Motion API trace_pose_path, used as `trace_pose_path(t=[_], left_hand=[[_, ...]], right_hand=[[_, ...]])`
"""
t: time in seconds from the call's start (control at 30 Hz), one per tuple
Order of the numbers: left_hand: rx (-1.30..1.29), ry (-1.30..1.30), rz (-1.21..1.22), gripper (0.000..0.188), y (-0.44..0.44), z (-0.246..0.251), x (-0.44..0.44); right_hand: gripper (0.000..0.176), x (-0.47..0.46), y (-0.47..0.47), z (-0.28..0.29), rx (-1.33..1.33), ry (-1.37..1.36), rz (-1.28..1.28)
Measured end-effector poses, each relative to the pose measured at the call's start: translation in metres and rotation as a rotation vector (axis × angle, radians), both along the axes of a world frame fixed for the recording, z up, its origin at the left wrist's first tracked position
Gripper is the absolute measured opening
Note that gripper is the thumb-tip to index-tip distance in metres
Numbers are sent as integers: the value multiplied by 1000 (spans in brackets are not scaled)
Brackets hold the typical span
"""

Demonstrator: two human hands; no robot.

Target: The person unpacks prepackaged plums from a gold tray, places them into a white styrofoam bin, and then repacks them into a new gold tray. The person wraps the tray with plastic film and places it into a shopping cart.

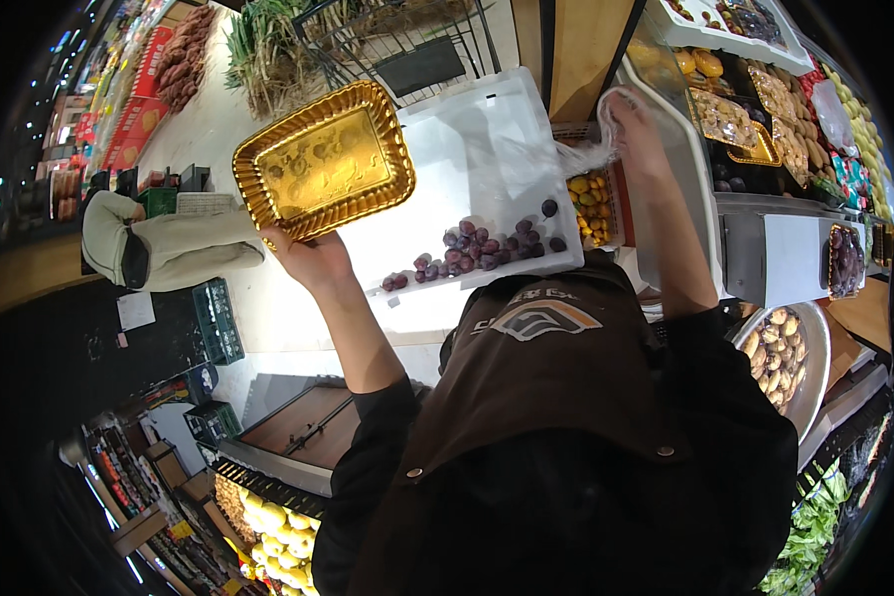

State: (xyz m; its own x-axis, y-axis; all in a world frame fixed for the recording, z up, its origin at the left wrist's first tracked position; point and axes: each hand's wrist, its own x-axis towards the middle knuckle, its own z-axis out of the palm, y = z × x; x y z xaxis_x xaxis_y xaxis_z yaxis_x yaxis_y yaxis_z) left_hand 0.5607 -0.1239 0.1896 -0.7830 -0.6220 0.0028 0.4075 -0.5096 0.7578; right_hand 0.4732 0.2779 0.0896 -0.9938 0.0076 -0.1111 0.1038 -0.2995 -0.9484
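My left hand [316,262] grips the near edge of a gold plastic tray [326,162], tilted so that its bare inside faces me. My right hand [639,138] is raised on the other side, its fingers closed on crumpled clear plastic film [592,158]. A loose end of the film trails left over a white foam box [503,190]. Inside the box, dark purple plums [484,252] lie gathered along the side nearest my apron [536,372]. One plum [549,208] sits apart from the heap.
Beyond the box stands a black wire shopping cart [421,63]. A person [186,249] bends down at the left. Yellow fruit [593,208] fills a crate beside the box. To the right are a wrapped tray of dark fruit [845,262] and a metal basin [818,372] of tubers.
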Motion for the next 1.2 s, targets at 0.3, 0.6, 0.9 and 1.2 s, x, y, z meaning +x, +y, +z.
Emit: trace_pose_path(t=[0.3, 0.6, 0.9, 1.2], left_hand=[[-309, -218, -137, 48, 29, -28, -13], [-410, -357, -90, 49, 80, -44, -44], [-322, -402, -258, 51, 99, -43, -50], [-261, -334, -580, 47, 91, -96, -74]], right_hand=[[26, 46, -14, 44, 284, 260, 596], [66, 92, 13, -50, 1403, -35, 884], [30, 188, 61, -163, 761, -252, 265], [46, 70, 42, -140, 789, -383, -100]])
